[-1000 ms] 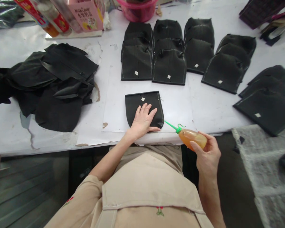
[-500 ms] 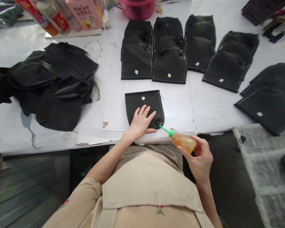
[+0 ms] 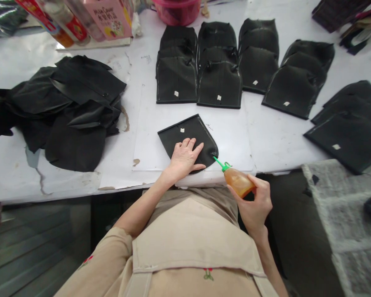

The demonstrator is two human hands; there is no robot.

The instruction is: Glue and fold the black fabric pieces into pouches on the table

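A black rounded leather-like piece (image 3: 200, 136) lies turned at an angle on a white sheet (image 3: 235, 144) before me. It has a small pale square near its straight edge and a shiny line along its right edge. My left hand (image 3: 185, 156) rests flat on it, fingers spread. In my right hand (image 3: 256, 202) is a squeeze bottle (image 3: 238, 182) of amber liquid, probably glue, with its green nozzle (image 3: 219, 161) at the piece's curved right edge.
Overlapping black pieces (image 3: 177, 78) stand in several groups along the back and right. A heap of loose black pieces (image 3: 80, 95) lies left. Behind are a pink tub (image 3: 177, 12), a pink box (image 3: 109, 18) and bottles (image 3: 69, 22). Grey cloth (image 3: 343, 214) hangs lower right.
The black piece has turned clockwise under my left hand, its right corner swinging up and its left corner dropping. The bottle's nozzle has moved slightly up and right along the curved edge.
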